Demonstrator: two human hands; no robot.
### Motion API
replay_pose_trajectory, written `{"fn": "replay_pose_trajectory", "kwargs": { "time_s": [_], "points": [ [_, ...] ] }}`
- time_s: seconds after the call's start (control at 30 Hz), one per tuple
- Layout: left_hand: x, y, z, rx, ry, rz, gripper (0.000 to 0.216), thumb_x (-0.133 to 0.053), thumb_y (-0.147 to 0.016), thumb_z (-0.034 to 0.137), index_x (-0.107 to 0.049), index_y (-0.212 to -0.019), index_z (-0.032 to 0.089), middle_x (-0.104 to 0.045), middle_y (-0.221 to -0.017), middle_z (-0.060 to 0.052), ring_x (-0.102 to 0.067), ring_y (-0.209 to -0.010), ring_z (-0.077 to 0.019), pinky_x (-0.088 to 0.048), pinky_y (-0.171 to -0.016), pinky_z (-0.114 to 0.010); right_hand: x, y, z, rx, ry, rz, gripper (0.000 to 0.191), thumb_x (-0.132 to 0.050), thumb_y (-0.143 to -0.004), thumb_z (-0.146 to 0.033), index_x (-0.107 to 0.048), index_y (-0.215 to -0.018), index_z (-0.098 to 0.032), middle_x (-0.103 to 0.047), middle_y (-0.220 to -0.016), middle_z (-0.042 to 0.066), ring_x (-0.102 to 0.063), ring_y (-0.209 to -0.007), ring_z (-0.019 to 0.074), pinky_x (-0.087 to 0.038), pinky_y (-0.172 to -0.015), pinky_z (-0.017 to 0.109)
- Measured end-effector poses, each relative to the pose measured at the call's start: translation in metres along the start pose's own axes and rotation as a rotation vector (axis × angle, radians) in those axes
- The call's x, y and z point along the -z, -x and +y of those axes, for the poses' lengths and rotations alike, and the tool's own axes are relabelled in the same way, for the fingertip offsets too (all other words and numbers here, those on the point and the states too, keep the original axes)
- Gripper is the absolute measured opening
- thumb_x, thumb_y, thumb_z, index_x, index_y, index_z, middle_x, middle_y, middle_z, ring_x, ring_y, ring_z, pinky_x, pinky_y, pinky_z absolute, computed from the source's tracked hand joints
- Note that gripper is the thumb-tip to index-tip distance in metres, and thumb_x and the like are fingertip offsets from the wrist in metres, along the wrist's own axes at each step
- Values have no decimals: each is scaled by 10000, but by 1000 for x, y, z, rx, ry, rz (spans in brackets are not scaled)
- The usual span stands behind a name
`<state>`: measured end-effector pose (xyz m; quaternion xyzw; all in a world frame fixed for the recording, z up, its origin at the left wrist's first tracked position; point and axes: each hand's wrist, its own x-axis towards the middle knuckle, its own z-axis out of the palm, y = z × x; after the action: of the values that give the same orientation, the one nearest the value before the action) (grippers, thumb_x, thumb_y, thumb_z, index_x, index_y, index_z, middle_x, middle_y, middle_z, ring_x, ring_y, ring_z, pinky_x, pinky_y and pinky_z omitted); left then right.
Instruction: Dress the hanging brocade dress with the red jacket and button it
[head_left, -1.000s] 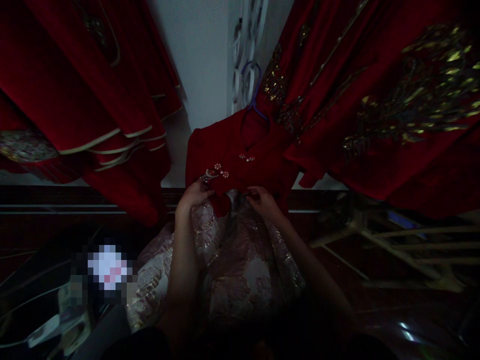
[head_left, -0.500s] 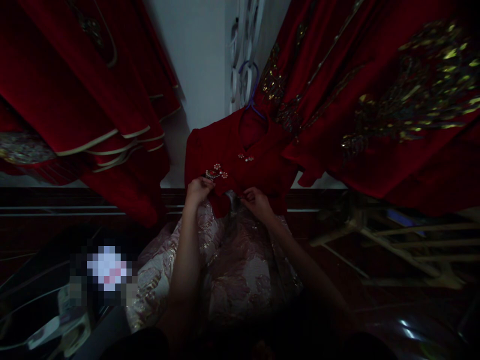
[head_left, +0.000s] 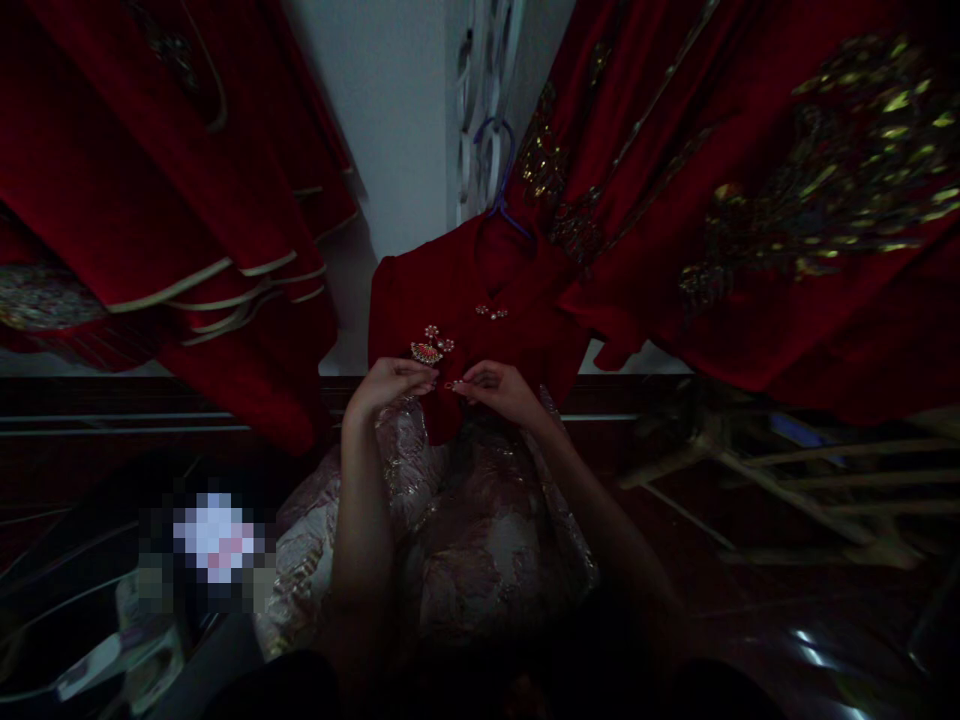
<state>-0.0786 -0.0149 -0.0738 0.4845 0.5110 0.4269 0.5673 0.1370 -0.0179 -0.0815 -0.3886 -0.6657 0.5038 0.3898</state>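
Note:
A small red top [head_left: 480, 305] hangs on a purple hanger [head_left: 501, 175] straight ahead, with a fan-shaped jewelled ornament [head_left: 429, 348] and a small beaded clasp [head_left: 491, 313] on its front. Below it spreads a pale pink and gold brocade skirt [head_left: 465, 530]. My left hand [head_left: 390, 383] pinches the red flap just under the ornament. My right hand [head_left: 499, 387] has come up beside it, fingers curled and pinching the same front edge. Both hands nearly touch at the fingertips.
Long red garments with cream piping [head_left: 187, 200] hang at the left. Red robes with gold embroidery [head_left: 787, 200] hang at the right. A pale wall [head_left: 401, 130] shows between them. A wooden frame [head_left: 787, 480] lies low right on a dark glossy floor.
My right hand has moved left and up, meeting my left hand at the red flap. The left hand shifted slightly, and the ornament now shows clear above it.

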Motion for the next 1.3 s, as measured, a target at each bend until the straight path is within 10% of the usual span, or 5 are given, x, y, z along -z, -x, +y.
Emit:
{"fn": "replay_pose_trajectory", "kwargs": {
  "time_s": [0.4,0.67,1.3],
  "points": [
    [-8,-21,-14,76,118,118,349,-679,-771,423,-682,-737,76,-697,-649,-83,-660,-591,-134,-561,-675,-279,-28,-34,4,105,378,215,144,-699,-739,-287,-621,-772,-171,-702,-736,23,-662,-664,127,-521,-642,236],
    [-9,-15,-8,3,102,124,181,-784,-598,158,-711,-746,84,-714,-683,-45,-645,-604,-91,-540,-677,-227,-38,-38,14,158,471,309,84,-631,-799,-271,-600,-804,-193,-703,-752,11,-677,-686,132,-530,-673,238],
    [4,-20,-19,-139,-340,105,210,-725,-599,220,-693,-792,144,-688,-724,-22,-597,-633,-113,-464,-632,-234,-4,4,32,16,203,252,233,-592,-820,-359,-627,-987,-200,-684,-816,21,-664,-641,124,-566,-586,254]
  ]
}}
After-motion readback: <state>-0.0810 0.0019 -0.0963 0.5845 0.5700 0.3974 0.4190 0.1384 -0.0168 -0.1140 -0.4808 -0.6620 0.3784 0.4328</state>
